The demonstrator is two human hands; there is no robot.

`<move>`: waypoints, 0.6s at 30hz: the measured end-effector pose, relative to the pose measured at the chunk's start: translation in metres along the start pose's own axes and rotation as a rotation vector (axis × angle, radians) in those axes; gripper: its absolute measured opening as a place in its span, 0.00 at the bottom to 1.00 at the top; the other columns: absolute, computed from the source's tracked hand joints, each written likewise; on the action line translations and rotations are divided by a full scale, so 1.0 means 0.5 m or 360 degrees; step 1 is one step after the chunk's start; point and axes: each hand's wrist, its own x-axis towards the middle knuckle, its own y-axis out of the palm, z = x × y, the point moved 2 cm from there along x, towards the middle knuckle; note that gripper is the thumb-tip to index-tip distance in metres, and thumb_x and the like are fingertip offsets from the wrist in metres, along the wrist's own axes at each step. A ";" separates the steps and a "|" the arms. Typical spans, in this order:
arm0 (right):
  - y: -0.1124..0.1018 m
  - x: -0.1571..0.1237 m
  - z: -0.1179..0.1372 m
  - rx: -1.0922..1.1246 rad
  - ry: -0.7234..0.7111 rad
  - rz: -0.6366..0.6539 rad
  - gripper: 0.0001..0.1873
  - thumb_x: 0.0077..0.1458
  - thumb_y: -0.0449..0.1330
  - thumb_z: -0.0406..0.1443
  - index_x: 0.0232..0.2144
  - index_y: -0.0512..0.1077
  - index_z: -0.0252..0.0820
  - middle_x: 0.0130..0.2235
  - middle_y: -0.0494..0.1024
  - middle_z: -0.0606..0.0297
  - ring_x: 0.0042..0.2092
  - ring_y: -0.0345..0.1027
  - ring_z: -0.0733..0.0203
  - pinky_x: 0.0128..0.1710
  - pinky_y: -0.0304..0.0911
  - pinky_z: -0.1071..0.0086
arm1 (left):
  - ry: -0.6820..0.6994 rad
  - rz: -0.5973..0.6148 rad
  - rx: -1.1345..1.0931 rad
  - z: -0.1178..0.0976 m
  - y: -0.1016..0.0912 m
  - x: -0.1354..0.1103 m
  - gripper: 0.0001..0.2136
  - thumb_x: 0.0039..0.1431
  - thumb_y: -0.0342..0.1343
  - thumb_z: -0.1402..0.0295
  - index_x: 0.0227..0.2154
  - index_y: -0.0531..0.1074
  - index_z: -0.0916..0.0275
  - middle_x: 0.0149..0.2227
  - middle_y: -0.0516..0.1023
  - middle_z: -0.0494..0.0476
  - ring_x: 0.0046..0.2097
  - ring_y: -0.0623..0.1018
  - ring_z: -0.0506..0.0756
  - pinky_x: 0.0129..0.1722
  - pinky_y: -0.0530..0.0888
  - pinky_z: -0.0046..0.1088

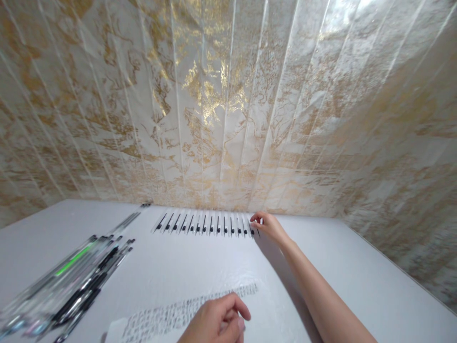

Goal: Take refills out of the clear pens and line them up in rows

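Starting at eight o'clock from the middle of our view, we see a pile of pens on the white table, laid slantwise, roughly alongside one another, with a bright green strip among them; we take it as bunched there to leave the middle of the table free. Just beyond its upper end, slim sticks lie on the same slant, pointing towards one o'clock.

Towards seven, a sheet of writing lies flat at the near side, its words too blurred for us to read. Farther in, between six and seven, the row of clear pieces with black parts stretches across the far side of the table, perhaps pen caps; we judge the even gaps are there to keep each one separate and easy to pick out.

At six, our left hand is over the sheet, fingers loosely curled, with nothing showing in it; whether it touches the paper we cannot tell. Between four and five, our right hand is at the row's right end, the forearm reaching in from half past four. Thumb and forefinger come close together there, but we cannot tell whether they grip the end piece.
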 end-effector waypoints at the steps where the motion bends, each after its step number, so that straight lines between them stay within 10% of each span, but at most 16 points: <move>1: 0.000 0.002 0.004 -0.0004 -0.0007 0.0010 0.08 0.50 0.59 0.34 0.34 0.76 0.41 0.32 0.75 0.66 0.33 0.66 0.63 0.35 0.57 0.73 | -0.0006 -0.0001 0.0000 -0.001 0.000 0.000 0.08 0.55 0.51 0.64 0.34 0.68 0.62 0.24 0.71 0.49 0.26 0.67 0.49 0.29 0.61 0.25; 18: 0.013 0.016 0.044 -0.0127 -0.0052 0.0086 0.05 0.48 0.62 0.31 0.31 0.76 0.43 0.33 0.73 0.65 0.35 0.67 0.61 0.36 0.56 0.74 | 0.0012 0.0045 -0.0026 0.004 -0.002 0.000 0.08 0.56 0.50 0.66 0.35 0.68 0.64 0.25 0.69 0.49 0.26 0.65 0.49 0.28 0.59 0.25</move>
